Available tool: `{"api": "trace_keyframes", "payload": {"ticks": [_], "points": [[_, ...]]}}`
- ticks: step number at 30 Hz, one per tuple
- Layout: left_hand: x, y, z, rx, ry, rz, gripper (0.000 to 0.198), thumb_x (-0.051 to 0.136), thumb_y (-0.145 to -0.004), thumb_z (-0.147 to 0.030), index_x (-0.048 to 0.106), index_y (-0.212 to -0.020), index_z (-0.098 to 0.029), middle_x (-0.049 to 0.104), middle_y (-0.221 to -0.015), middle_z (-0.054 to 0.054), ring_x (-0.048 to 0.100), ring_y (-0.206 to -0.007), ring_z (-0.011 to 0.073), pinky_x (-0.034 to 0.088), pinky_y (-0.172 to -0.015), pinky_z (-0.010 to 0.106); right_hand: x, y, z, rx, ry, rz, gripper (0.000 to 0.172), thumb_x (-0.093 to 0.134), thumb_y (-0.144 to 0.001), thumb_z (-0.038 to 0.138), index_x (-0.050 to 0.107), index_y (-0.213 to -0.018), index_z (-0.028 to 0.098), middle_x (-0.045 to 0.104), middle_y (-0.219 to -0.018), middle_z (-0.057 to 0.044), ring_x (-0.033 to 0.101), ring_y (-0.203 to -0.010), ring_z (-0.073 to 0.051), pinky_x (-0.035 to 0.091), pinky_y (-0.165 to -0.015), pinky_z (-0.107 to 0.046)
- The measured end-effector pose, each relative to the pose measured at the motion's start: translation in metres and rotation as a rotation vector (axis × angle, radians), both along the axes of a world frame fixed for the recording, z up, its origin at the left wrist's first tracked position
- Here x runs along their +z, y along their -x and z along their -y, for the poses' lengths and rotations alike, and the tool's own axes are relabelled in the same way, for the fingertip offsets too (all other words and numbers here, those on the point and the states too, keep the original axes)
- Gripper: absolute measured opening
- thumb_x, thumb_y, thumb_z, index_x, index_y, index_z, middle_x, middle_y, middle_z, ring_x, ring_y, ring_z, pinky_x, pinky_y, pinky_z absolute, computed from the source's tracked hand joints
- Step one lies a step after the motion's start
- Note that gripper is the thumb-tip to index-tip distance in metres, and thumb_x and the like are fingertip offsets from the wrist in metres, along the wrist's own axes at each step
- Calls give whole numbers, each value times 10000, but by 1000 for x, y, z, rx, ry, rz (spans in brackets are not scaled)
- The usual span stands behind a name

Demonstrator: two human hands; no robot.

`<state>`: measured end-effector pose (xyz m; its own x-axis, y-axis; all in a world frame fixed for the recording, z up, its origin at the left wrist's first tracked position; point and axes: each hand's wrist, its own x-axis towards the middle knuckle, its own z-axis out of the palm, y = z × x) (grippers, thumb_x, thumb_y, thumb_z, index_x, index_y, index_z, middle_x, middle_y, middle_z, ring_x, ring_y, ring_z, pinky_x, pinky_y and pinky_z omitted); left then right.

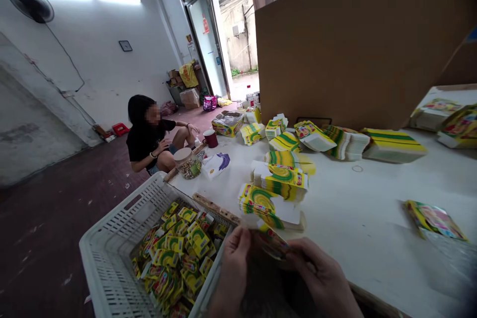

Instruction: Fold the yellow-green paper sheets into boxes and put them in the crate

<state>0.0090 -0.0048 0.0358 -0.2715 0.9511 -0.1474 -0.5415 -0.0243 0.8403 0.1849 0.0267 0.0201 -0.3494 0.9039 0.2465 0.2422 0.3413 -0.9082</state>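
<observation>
Between my two hands is a small yellow and green printed carton [274,242], somewhat blurred, held at the table's front edge. My left hand [235,258] pinches its left end. The fingers of my right hand [316,269] are closed on the right end. Just beyond the carton lies a stack of flat yellow cartons [266,203], with another stack [281,179] behind it. To the left of my left hand, a white plastic crate [108,263] holds many small yellow boxes [182,243] in a loose heap.
A lidded jar [188,165], a tissue pack [216,165] and a dark red mug [210,138] stand at the table's left. More carton stacks [395,145] line the cardboard sheet [346,49]. A printed packet [436,219] lies right. Another person [149,136] sits beyond the crate.
</observation>
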Motion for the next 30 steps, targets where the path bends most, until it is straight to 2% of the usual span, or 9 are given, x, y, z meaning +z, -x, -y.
{"api": "trace_keyframes", "payload": {"ticks": [3,6,8,10,14,18,20,25,30], "points": [[26,27,4,-86,-83,-217,610,703,-712,-532,623,-1154,-118,617,-1171,181,570,-1086,312,450,-912,362,10,-15,-3,75,-268,195,211,522,-880,228,694,-988,289,682,-867,-45,635,-804,-195,513,-695,-267],[43,33,9,-387,-58,-572,802,875,-512,-319,568,-1234,-151,602,-1211,149,534,-1134,329,410,-967,368,21,-15,1,238,-459,334,223,600,-846,215,691,-1013,331,687,-808,-30,625,-764,-191,509,-727,-289],[44,24,10,-591,-68,-743,743,856,-508,-224,579,-1196,-182,637,-1144,91,569,-1067,301,435,-930,355,23,-11,7,280,-539,346,261,652,-819,238,674,-1055,349,691,-826,-20,629,-798,-196,493,-852,-335],[38,12,11,-620,-83,-808,594,780,-611,-228,570,-1166,-193,649,-1106,56,593,-1009,261,460,-879,321,19,-9,12,142,-553,275,426,672,-802,267,592,-1211,354,675,-1027,-42,614,-984,-236,416,-1007,-412],[18,-4,14,-422,-59,-949,759,731,-637,-201,372,-1305,-194,629,-1136,62,590,-1004,232,462,-877,302,-1,-4,22,-199,-103,-43,700,619,-816,432,347,-1433,243,384,-1466,-102,356,-1343,-332,299,-1115,-491],[-3,-16,23,-443,-231,-1013,842,704,-581,-146,302,-1316,-240,594,-1174,50,589,-1007,226,467,-875,301,-10,15,30,-47,621,-453,580,517,-849,542,517,-1319,203,529,-1367,-100,443,-1300,-310,345,-1097,-447],[-11,-19,27,-406,-284,-1055,826,691,-564,-129,321,-1291,-258,567,-1187,51,579,-1017,231,469,-862,301,-12,24,32,44,821,-598,583,572,-809,553,543,-1295,231,580,-1315,-83,499,-1254,-307,387,-1066,-446],[-11,-19,29,-296,-282,-1201,600,648,-600,-148,424,-1150,-236,553,-1036,58,576,-891,228,465,-771,319,-22,20,24,101,767,-607,629,592,-782,589,507,-1325,282,548,-1360,-64,463,-1290,-290,311,-1105,-472],[-3,-17,19,-468,-179,-1076,580,641,-622,-170,408,-1151,-223,584,-948,32,580,-798,204,462,-699,301,-23,11,26,138,328,-259,523,485,-891,472,489,-1363,245,445,-1445,-69,352,-1367,-261,252,-1137,-432]]}}
